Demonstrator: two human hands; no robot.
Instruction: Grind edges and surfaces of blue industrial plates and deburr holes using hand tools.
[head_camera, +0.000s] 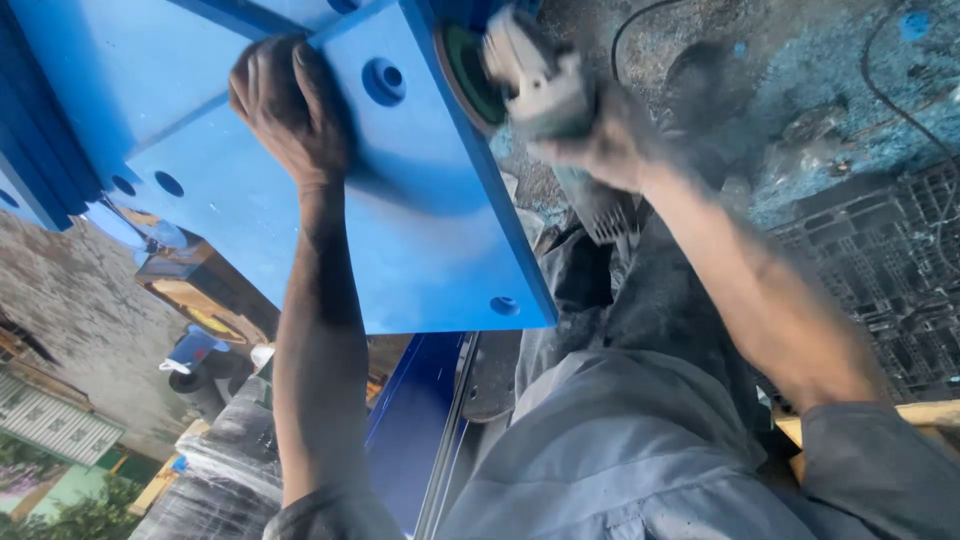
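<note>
Grinding work is in hand on the thick blue painted slab with round holes (300, 180): the left hand (290, 105) lies flat on its top face with fingers spread, pressing it steady. The right hand (600, 140) is closed around a grey angle grinder (540, 85), whose disc meets the slab's upper right edge. How much of the edge is already done, I cannot tell; blue dust lies on the floor (830, 70).

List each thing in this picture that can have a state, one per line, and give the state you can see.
Blue plate: flat, holes empty.
Left hand: pressed flat on the plate.
Right hand: gripping the angle grinder.
Angle grinder: disc against the plate's edge, blurred.
Power cable: lying loose on the ground.
</note>
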